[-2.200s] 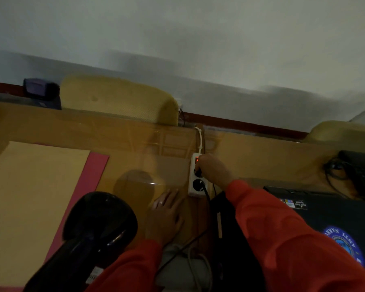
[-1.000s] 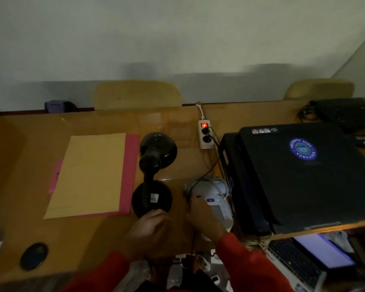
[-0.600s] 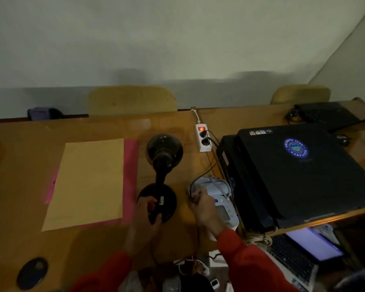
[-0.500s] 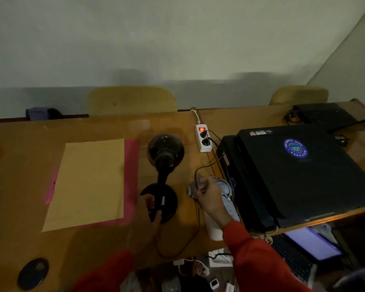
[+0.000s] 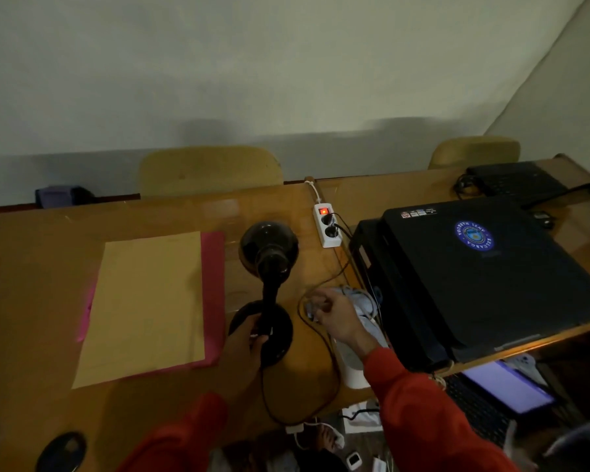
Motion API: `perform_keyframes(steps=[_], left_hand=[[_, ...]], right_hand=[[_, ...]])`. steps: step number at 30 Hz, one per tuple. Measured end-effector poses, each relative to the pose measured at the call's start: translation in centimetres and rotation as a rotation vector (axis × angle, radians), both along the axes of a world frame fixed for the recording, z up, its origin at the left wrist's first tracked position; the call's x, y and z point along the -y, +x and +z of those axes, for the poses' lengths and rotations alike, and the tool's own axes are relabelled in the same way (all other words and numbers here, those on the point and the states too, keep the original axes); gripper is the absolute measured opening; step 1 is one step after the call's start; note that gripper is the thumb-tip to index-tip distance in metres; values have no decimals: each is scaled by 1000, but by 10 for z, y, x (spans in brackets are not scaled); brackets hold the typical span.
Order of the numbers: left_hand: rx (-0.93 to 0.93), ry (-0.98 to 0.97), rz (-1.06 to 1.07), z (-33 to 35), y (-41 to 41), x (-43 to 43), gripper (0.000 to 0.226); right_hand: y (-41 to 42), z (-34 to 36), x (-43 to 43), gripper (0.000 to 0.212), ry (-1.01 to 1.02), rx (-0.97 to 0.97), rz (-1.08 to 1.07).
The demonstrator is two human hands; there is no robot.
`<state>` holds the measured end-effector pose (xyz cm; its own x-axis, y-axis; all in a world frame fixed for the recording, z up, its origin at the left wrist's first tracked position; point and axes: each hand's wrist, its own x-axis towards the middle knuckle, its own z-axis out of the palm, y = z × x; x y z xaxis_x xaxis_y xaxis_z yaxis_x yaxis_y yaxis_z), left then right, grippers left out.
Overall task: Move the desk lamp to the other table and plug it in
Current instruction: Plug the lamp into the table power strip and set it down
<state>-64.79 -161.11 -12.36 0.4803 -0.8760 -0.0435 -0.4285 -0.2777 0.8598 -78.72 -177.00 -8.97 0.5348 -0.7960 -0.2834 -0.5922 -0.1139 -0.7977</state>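
Note:
The black desk lamp (image 5: 269, 257) stands on the wooden table (image 5: 41, 253), its round base near the front and its shade toward the back. My left hand (image 5: 244, 338) grips the lamp's stem just above the base. My right hand (image 5: 334, 313) is closed on the lamp's black cord (image 5: 331, 379), which loops over the front of the table. The cord runs to a white power strip (image 5: 328, 224) with a lit red switch; two black plugs sit in its sockets.
A tan sheet on a pink folder (image 5: 150, 301) lies left of the lamp. A grey-white device (image 5: 358, 335) lies under my right hand. A big black case (image 5: 484, 277) fills the right side. Two chairs (image 5: 212, 170) stand behind the table. A dark disc (image 5: 62, 451) rests at front left.
I have drawn back from the power strip, where my right hand was at a socket. My left hand took the lamp's stem and my right hand picked up the cord.

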Motion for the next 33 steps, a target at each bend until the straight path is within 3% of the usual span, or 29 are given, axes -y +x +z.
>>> perform_keyframes(steps=[2, 5, 8, 12, 16, 22, 28, 33], left_hand=[[-8, 12, 11, -2, -4, 1, 38], [-11, 74, -48, -6, 0, 4, 42], [18, 228, -207, -17, 15, 4, 56], [382, 405, -392, -40, 33, -2, 72], [606, 491, -456, -57, 31, -4, 64], [591, 422, -374, -63, 9, -6, 59], [529, 371, -413, -68, -24, -20, 53], [614, 224, -441, -61, -41, -25, 51]], right_hand=[[2, 7, -10, 42, 20, 66, -66], [9, 32, -27, 38, -105, 203, -134], [27, 60, -54, 51, -181, 304, -83], [48, 71, -74, 76, -322, 268, -75], [59, 73, -70, 71, -345, 266, -130], [47, 77, -51, 56, -469, 315, -46], [11, 100, -30, 48, -305, 291, 205], [-8, 105, -26, 55, -246, 267, 307]])
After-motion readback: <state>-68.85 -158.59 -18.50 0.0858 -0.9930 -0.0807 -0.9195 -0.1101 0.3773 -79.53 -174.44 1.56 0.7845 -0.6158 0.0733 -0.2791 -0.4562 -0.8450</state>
